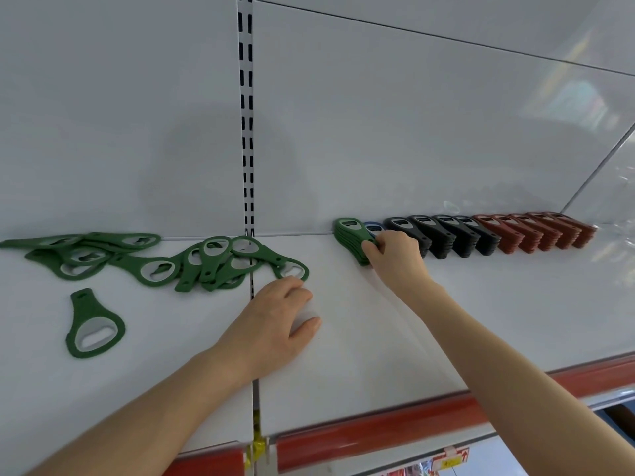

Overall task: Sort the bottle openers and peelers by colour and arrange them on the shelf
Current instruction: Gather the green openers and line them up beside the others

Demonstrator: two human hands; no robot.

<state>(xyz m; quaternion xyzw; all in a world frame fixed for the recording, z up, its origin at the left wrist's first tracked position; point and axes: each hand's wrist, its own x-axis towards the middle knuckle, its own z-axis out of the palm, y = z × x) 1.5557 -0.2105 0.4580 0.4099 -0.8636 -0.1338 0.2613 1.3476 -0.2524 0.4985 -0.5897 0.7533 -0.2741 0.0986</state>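
The right hand (395, 259) is pinching the green stack (350, 231) at the back edge of the shelf (481, 321), beside the black stacks (446, 235). The left hand (275, 314) is lying relaxed and spread near the loose green openers (206, 262). They look light and stiff, and are probably best gripped by their narrow handles.
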